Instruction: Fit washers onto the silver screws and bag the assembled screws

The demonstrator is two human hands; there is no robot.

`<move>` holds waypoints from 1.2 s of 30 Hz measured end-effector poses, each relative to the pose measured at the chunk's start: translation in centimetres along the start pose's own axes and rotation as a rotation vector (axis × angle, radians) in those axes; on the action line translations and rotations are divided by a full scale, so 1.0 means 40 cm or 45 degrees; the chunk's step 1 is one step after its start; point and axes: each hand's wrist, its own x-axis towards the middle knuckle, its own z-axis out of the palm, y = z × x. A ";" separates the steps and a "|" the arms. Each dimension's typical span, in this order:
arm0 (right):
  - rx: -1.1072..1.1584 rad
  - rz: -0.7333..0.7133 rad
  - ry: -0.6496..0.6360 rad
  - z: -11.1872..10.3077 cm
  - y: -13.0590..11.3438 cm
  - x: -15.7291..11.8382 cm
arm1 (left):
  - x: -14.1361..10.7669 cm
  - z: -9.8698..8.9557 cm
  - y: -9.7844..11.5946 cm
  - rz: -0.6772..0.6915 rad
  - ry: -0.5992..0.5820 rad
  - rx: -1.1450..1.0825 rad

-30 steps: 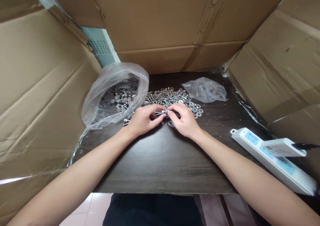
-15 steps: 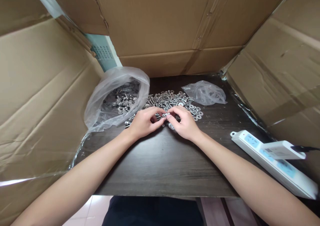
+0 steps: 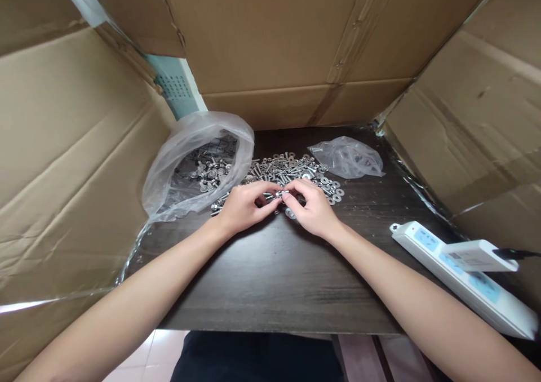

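Pinching a small metal bolt (image 3: 280,194) between them, a person's left hand (image 3: 243,206) and right hand (image 3: 313,206) meet over a dark table (image 3: 274,280), thumbs and forefingers closed on the piece from either side. The bolt sits in the narrow gap between the fingertips; what is fitted on it is too small to tell. Just beyond the hands spreads a pile of loose bolts (image 3: 270,169), with flat washers (image 3: 337,192) scattered beside the right hand. Beyond and to the left of the left hand, a clear plastic bag (image 3: 157,201) gapes open, more bolts (image 3: 214,172) visible inside. A smaller plastic bag (image 3: 349,158) lies past the right hand, farther back. To the right of the right forearm rests a white power strip (image 3: 459,276) with an adapter (image 3: 477,255) plugged in. Cardboard walls (image 3: 279,38) rise ahead of the hands and on both sides.
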 end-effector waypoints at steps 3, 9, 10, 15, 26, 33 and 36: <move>0.003 -0.013 0.002 0.002 0.000 -0.001 | 0.000 0.000 -0.001 0.002 -0.002 -0.010; -0.022 -0.015 -0.016 0.000 -0.003 0.001 | 0.001 -0.001 0.001 -0.033 -0.012 -0.045; -0.029 -0.019 -0.018 0.000 -0.003 0.001 | 0.002 -0.001 0.001 -0.042 -0.012 -0.053; -0.048 -0.029 -0.024 0.000 -0.001 0.001 | 0.001 0.000 -0.002 -0.053 -0.009 -0.063; -0.045 -0.018 -0.063 -0.001 0.000 0.001 | -0.001 0.001 0.000 -0.056 -0.032 -0.040; -0.033 -0.021 -0.068 0.000 0.002 0.001 | -0.002 -0.001 -0.001 -0.025 -0.023 -0.035; -0.029 -0.016 -0.055 0.000 0.001 0.000 | -0.002 -0.001 -0.002 -0.031 -0.003 -0.046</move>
